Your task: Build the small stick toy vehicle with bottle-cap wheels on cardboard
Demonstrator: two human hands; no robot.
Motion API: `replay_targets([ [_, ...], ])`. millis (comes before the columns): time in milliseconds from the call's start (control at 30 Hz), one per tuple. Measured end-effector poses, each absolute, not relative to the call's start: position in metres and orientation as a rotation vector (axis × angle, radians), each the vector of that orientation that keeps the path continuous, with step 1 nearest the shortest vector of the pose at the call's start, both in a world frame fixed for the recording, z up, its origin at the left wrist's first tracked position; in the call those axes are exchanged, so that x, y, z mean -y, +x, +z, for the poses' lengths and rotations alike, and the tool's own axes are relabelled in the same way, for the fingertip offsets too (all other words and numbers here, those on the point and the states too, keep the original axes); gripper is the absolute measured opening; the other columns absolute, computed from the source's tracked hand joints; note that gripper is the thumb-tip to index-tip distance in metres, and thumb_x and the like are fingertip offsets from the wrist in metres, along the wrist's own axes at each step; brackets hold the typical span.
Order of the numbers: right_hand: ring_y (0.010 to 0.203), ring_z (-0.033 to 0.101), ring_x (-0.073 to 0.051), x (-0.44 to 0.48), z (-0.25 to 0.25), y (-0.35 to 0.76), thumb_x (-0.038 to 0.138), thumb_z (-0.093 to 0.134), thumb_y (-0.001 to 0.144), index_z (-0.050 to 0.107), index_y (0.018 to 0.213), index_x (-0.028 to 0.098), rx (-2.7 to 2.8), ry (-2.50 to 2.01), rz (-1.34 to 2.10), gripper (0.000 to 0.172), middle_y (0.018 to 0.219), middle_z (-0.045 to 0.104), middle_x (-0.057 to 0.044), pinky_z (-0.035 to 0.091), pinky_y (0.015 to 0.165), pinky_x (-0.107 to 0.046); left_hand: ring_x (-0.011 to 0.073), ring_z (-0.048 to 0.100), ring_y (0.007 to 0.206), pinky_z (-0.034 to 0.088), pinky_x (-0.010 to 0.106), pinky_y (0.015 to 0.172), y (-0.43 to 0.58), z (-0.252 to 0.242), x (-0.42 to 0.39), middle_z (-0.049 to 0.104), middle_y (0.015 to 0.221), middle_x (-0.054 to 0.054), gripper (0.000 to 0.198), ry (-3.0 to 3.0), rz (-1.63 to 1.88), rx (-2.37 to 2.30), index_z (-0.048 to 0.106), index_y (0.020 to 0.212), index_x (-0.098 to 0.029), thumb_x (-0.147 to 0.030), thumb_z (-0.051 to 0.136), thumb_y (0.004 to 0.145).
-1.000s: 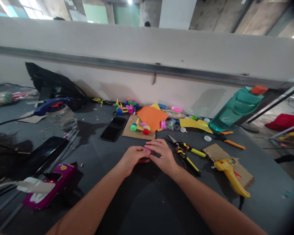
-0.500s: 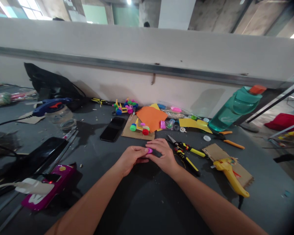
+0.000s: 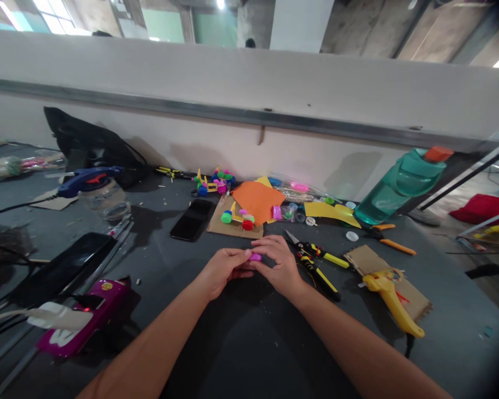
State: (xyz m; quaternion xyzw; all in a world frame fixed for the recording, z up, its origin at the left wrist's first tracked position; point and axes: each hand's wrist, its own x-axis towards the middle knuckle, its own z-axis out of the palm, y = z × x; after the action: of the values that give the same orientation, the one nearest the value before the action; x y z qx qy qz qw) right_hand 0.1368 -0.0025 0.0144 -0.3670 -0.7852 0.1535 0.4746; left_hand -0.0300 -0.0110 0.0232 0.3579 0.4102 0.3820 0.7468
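Observation:
Between my two hands, above the dark table, is a small pink-purple lump (image 3: 255, 257) that looks like modelling clay; the fingers partly cover it. My left hand (image 3: 223, 270) pinches it from the left with thumb and fingers. From the right, my right hand (image 3: 279, 265) closes its thumb and fingertips on the same lump. Just beyond the hands, a small toy vehicle (image 3: 238, 217) with green and red wheels and a yellow frame rests on a cardboard piece (image 3: 218, 223). Orange paper (image 3: 258, 198) lies behind it.
To the right lie yellow-and-black pliers (image 3: 316, 252), orange-handled pliers (image 3: 397, 246), a yellow glue gun (image 3: 393, 305) on cardboard and a green bottle (image 3: 399, 185). On the left are a phone (image 3: 192, 220), a purple power strip (image 3: 87, 318), a blue glue gun (image 3: 87, 180) and a jar (image 3: 108, 202).
The pink-purple lump has turned slightly between the fingertips and shows a bit more of its side. Both hands stay almost in place; the view has shifted very slightly.

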Motion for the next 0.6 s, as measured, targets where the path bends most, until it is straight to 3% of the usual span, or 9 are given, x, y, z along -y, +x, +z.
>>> replay_targets([
  [333,0.099,0.055,-0.022,0.0024,0.0137,0.1356,0.031,0.067,0.074,0.066,0.095,0.028,1.924,-0.909,0.417,0.021,0.098,0.067,-0.004,0.042,0.088,-0.043,0.0115,0.060,0.067,0.051,0.029,0.073,-0.0299,0.0243,0.0107,0.066,0.069,0.004,0.023,0.771,0.843,-0.908,0.070,0.077,-0.013,-0.032,0.073,0.066],
  [600,0.098,0.055,-0.022,0.0026,0.0110,0.1331,0.026,0.066,0.075,0.067,0.093,0.029,1.910,-0.901,0.394,0.018,0.098,0.067,-0.003,0.043,0.087,-0.043,0.0115,0.060,0.071,0.051,0.028,0.075,-0.0272,0.0226,0.0116,0.067,0.077,0.004,0.022,0.784,0.856,-0.893,0.070,0.081,-0.013,-0.031,0.071,0.068],
])
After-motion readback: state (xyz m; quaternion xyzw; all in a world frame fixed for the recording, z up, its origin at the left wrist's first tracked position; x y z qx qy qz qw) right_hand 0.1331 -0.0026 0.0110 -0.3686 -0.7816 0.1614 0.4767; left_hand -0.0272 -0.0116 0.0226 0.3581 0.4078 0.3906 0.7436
